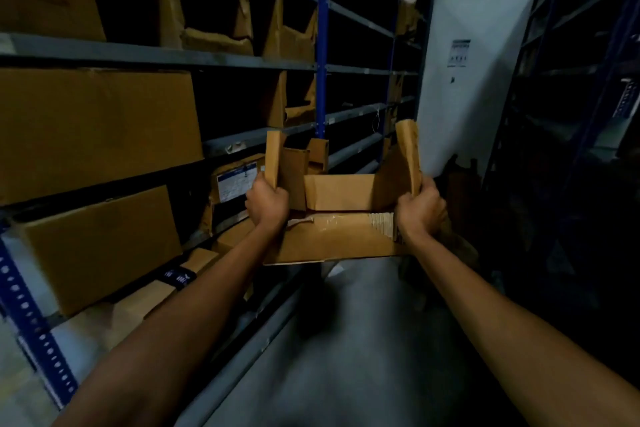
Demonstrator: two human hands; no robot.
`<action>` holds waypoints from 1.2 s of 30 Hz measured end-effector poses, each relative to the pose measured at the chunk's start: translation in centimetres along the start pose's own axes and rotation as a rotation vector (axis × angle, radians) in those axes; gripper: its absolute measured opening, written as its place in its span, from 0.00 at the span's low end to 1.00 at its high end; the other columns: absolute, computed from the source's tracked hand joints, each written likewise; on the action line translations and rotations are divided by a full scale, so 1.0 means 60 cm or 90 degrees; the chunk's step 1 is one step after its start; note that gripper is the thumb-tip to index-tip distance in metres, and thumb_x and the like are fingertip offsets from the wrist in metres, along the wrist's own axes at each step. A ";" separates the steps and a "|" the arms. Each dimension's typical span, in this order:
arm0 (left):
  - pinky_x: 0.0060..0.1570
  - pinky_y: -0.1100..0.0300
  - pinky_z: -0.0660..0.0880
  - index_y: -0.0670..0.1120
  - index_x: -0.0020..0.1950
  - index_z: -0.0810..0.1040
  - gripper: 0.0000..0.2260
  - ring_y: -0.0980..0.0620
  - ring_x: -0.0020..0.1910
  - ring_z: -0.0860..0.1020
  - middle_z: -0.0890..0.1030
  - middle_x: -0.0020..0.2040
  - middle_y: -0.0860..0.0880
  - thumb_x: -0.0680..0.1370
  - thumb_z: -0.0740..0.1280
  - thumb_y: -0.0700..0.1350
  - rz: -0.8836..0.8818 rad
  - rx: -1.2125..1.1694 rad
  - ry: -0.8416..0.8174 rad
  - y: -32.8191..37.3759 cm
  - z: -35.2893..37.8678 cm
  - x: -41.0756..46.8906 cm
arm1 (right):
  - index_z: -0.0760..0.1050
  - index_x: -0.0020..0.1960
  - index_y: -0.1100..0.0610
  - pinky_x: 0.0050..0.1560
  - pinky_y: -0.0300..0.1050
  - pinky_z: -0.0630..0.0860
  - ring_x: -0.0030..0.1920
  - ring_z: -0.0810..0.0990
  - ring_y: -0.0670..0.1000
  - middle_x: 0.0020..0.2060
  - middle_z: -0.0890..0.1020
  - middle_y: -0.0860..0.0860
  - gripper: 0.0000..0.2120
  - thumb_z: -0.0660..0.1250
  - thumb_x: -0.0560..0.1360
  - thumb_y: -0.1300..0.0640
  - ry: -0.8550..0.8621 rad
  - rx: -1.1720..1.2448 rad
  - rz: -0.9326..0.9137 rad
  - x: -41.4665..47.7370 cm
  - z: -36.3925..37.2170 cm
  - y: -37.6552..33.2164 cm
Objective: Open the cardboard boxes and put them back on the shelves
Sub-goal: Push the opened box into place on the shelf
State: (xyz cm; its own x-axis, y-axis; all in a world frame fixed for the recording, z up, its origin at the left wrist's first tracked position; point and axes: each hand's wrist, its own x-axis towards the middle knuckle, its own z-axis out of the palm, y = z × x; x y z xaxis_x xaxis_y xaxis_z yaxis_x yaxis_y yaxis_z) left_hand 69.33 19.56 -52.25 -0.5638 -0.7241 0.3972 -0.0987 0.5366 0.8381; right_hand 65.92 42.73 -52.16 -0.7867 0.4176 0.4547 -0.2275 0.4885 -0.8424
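Now the person holds an open brown cardboard box (pixel 332 239) out between both outstretched arms, above the grey aisle floor (pixel 332 357). The left hand (pixel 266 204) curls tight round the box's upright left flap (pixel 273 158), and the right hand (pixel 420 208) grips the upright right flap (pixel 408 152) the same way. Just left of the left hand, grey metal shelves (pixel 156 57) carry more brown cardboard boxes (pixel 93 132).

contents of box (pixel 339 192) covered by near flap (pixel 332 243), fingertips of left hand (pixel 266 204) and right hand (pixel 420 208) hidden behind side flaps (pixel 273 158), label (pixel 235 184) and wall notice (pixel 459 53) too small to be read, right rack (pixel 571 80) lost in darkness
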 end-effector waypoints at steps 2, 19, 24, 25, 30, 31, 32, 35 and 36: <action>0.48 0.46 0.78 0.43 0.59 0.75 0.12 0.41 0.49 0.79 0.80 0.49 0.41 0.76 0.63 0.38 0.025 -0.010 0.019 0.022 -0.009 0.014 | 0.76 0.59 0.54 0.56 0.55 0.75 0.54 0.80 0.59 0.51 0.82 0.54 0.14 0.66 0.74 0.62 0.012 0.037 -0.001 0.011 -0.002 -0.024; 0.46 0.44 0.79 0.42 0.54 0.75 0.08 0.42 0.47 0.79 0.80 0.48 0.42 0.76 0.64 0.35 0.130 -0.108 0.168 0.099 -0.093 0.129 | 0.79 0.57 0.56 0.55 0.51 0.74 0.53 0.79 0.60 0.52 0.83 0.56 0.11 0.62 0.78 0.61 0.021 0.182 0.020 0.076 0.045 -0.162; 0.45 0.45 0.80 0.42 0.55 0.75 0.10 0.44 0.45 0.80 0.80 0.47 0.43 0.75 0.64 0.35 0.148 -0.093 0.203 0.102 -0.105 0.163 | 0.80 0.57 0.58 0.56 0.51 0.75 0.53 0.80 0.59 0.51 0.83 0.57 0.11 0.61 0.78 0.62 0.014 0.258 0.007 0.086 0.092 -0.181; 0.45 0.46 0.80 0.41 0.55 0.75 0.10 0.43 0.45 0.80 0.80 0.47 0.43 0.75 0.64 0.34 0.146 -0.093 0.209 0.101 -0.106 0.167 | 0.79 0.57 0.58 0.56 0.53 0.76 0.53 0.80 0.59 0.51 0.83 0.57 0.11 0.62 0.78 0.62 0.013 0.260 0.002 0.091 0.101 -0.184; 0.43 0.46 0.81 0.40 0.59 0.75 0.13 0.43 0.45 0.80 0.80 0.47 0.42 0.75 0.64 0.33 0.135 -0.089 0.237 0.103 -0.101 0.192 | 0.80 0.56 0.60 0.54 0.49 0.75 0.52 0.80 0.59 0.50 0.83 0.58 0.10 0.62 0.79 0.63 -0.007 0.307 -0.010 0.123 0.149 -0.202; 0.43 0.46 0.81 0.40 0.60 0.75 0.13 0.43 0.44 0.80 0.80 0.47 0.42 0.75 0.64 0.33 0.134 -0.085 0.243 0.103 -0.098 0.199 | 0.80 0.55 0.61 0.52 0.48 0.75 0.52 0.80 0.59 0.49 0.83 0.58 0.10 0.62 0.79 0.64 -0.009 0.313 -0.014 0.131 0.157 -0.206; 0.42 0.46 0.81 0.40 0.60 0.75 0.14 0.44 0.44 0.81 0.80 0.47 0.42 0.75 0.64 0.33 0.129 -0.081 0.249 0.103 -0.094 0.205 | 0.80 0.54 0.61 0.52 0.47 0.75 0.51 0.80 0.58 0.49 0.83 0.58 0.09 0.62 0.79 0.64 -0.012 0.316 -0.018 0.138 0.165 -0.208; 0.41 0.48 0.81 0.39 0.61 0.74 0.14 0.44 0.43 0.81 0.81 0.47 0.42 0.76 0.64 0.33 0.115 -0.072 0.265 0.103 -0.079 0.221 | 0.80 0.52 0.59 0.52 0.51 0.78 0.50 0.81 0.59 0.47 0.83 0.57 0.08 0.62 0.78 0.62 -0.023 0.329 -0.036 0.164 0.198 -0.208; 0.40 0.50 0.81 0.40 0.62 0.74 0.14 0.44 0.43 0.81 0.81 0.47 0.42 0.76 0.64 0.34 0.113 -0.068 0.269 0.103 -0.072 0.226 | 0.80 0.52 0.58 0.53 0.54 0.79 0.49 0.82 0.59 0.47 0.83 0.57 0.08 0.62 0.78 0.61 -0.032 0.330 -0.042 0.172 0.209 -0.209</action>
State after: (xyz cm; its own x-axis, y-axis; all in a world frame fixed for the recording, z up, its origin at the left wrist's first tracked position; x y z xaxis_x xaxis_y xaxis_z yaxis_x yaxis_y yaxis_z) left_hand 64.63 11.18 -40.11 -0.1785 -0.7504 0.6365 0.0669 0.6361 0.7687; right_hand 53.46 31.31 -40.50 -0.7843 0.3555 0.5084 -0.5221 0.0645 -0.8505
